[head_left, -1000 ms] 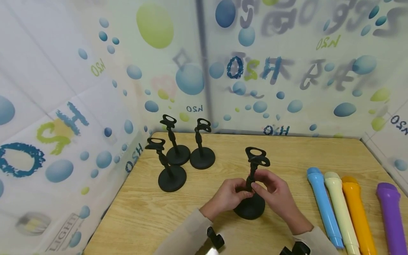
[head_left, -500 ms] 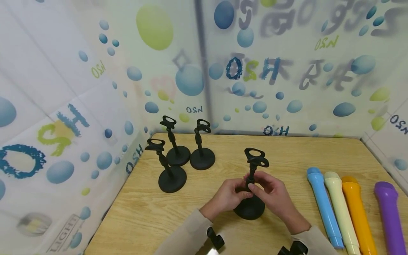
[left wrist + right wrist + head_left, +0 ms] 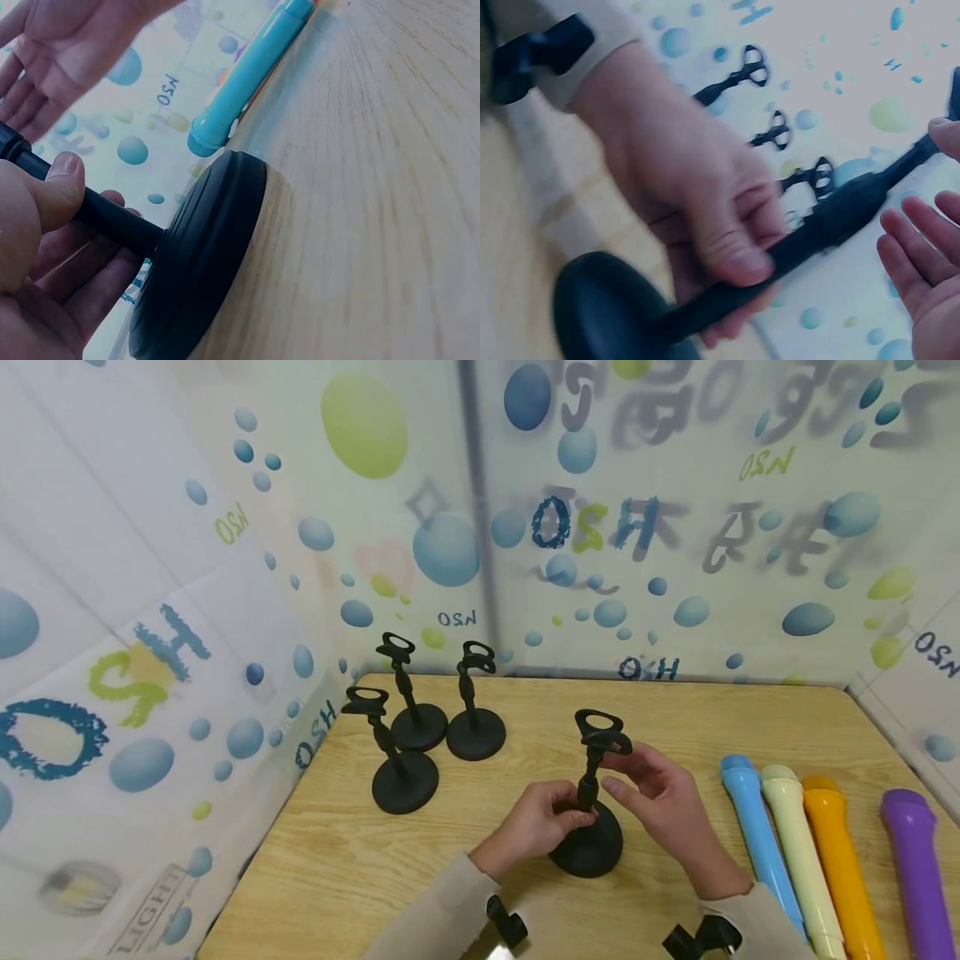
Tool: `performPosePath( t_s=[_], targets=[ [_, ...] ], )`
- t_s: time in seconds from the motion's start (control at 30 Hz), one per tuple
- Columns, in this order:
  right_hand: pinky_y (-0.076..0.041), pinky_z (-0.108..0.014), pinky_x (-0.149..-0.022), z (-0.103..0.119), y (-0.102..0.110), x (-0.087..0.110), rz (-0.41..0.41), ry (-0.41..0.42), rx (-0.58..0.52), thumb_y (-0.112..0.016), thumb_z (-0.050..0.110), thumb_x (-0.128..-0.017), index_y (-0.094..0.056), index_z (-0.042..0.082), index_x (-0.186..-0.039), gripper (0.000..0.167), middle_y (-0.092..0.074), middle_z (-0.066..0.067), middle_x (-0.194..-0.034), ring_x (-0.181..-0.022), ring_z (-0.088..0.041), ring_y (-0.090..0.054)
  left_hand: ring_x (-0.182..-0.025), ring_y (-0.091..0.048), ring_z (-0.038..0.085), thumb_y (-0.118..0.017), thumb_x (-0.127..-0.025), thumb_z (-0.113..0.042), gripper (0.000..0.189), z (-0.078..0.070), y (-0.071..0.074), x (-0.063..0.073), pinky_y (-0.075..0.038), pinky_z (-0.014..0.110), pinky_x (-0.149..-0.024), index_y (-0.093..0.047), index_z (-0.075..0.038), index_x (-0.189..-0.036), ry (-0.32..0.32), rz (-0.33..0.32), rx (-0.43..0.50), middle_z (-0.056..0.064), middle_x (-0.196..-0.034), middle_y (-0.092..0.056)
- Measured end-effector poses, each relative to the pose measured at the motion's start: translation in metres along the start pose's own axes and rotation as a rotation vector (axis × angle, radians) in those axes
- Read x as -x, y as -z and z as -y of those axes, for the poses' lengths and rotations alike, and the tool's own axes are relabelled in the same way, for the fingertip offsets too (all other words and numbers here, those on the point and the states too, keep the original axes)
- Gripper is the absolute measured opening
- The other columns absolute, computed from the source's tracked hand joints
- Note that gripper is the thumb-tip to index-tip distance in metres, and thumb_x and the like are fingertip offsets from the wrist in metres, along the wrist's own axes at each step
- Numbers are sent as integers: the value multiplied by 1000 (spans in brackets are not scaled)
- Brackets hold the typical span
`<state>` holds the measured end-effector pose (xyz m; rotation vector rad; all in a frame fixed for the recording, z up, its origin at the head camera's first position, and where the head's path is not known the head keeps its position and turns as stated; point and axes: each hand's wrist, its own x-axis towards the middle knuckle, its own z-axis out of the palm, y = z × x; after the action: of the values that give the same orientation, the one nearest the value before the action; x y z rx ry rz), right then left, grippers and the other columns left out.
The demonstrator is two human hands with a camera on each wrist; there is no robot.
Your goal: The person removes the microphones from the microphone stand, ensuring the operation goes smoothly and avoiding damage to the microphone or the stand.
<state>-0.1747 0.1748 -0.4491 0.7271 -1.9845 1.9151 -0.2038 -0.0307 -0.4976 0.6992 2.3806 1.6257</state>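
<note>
A black desktop microphone stand (image 3: 591,852) with a round base and a ring-shaped clip on top stands on the wooden table. My left hand (image 3: 531,825) grips its stem low down, thumb and fingers curled round it, as the left wrist view also shows. Just right of the upper stem, my right hand (image 3: 667,806) has its thumb and fingers apart, with nothing held between them. In the right wrist view its thumb overlaps the stem near the clip; whether it touches cannot be told. The base (image 3: 202,255) appears flat on the table in the left wrist view.
Three similar stands (image 3: 405,781) stand at the back left. To the right lie toy-like microphones: blue (image 3: 761,835), cream (image 3: 802,852), orange (image 3: 843,860) and purple (image 3: 918,860). A patterned curtain (image 3: 675,568) rises behind the table (image 3: 337,877).
My right hand has let go of the stem and moved up and to the right, its fingers spreading. The left hand keeps its grip, and the stand stays in place.
</note>
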Motion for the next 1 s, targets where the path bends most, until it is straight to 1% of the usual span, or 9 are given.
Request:
performPosePath(
  t_s=[0.07, 0.1, 0.17, 0.3, 0.47, 0.57, 0.67, 0.83, 1.0],
  targets=[
    [-56, -14, -99, 6, 4, -3, -27, -1, -11, -66, -19, -96, -64, -2, -142, 49, -76, 16, -127, -118, 1, -72, -91, -71, -1, -80, -98, -10, 4, 0, -1, 0, -57, 19, -88, -80, -8, -102, 7, -2, 4, 6, -98, -83],
    [-56, -14, -99, 10, 5, -4, -32, -4, -17, -65, -19, -96, -62, -1, -143, 51, -76, 16, -130, -120, 1, -71, -92, -71, -1, -80, -98, -10, 4, 0, -1, 0, -57, 19, -89, -80, -8, -102, 9, -1, 5, 5, -99, -83],
    [-55, -14, -101, 16, 8, -8, -39, -5, -17, -64, -19, -96, -60, -4, -146, 52, -75, 15, -133, -124, 1, -70, -93, -72, 0, -80, -98, -11, 4, 1, -1, 0, -57, 20, -89, -80, -8, -102, 15, -2, 7, 5, -99, -83],
    [-53, -15, -105, 27, 11, -14, -45, -1, -1, -63, -18, -99, -56, -8, -148, 51, -72, 13, -140, -130, 1, -66, -93, -72, 0, -80, -98, -11, 4, 0, -1, 0, -58, 20, -90, -80, -9, -102, 23, -5, 10, 5, -100, -83],
    [-54, -14, -103, 36, 10, -18, -47, 45, -21, -56, -17, -102, -56, -10, -148, 47, -72, 8, -142, -130, -3, -68, -93, -72, 0, -80, -98, -11, 4, 0, -1, 0, -58, 20, -90, -80, -9, -102, 28, -3, 15, 5, -100, -84],
    [-56, -15, -101, 40, 9, -21, -50, 80, -41, -54, -18, -102, -57, -10, -145, 44, -73, 3, -141, -129, -6, -69, -93, -72, 0, -80, -98, -12, 4, 0, 0, 0, -58, 20, -89, -81, -10, -102, 27, -2, 16, 5, -100, -83],
    [-57, -16, -100, 44, 8, -24, -59, 105, -46, -54, -18, -102, -59, -10, -143, 43, -74, 0, -141, -129, -8, -69, -93, -72, 0, -80, -98, -12, 4, 1, 0, 0, -58, 20, -89, -81, -10, -102, 25, -1, 13, 4, -100, -84],
    [-58, -17, -98, 48, 7, -28, -63, 135, -38, -55, -20, -100, -61, -11, -141, 42, -75, -1, -140, -129, -8, -70, -94, -72, 0, -80, -98, -12, 4, 1, 0, 0, -57, 20, -90, -81, -10, -102, 25, -1, 10, 4, -100, -83],
    [-59, -17, -95, 49, 6, -29, -61, 131, -24, -58, -21, -98, -64, -12, -138, 41, -77, 1, -135, -125, -8, -72, -94, -71, 0, -80, -98, -12, 4, 1, 0, 0, -57, 20, -90, -81, -10, -102, 20, 2, 14, 5, -101, -83]
  ],
)
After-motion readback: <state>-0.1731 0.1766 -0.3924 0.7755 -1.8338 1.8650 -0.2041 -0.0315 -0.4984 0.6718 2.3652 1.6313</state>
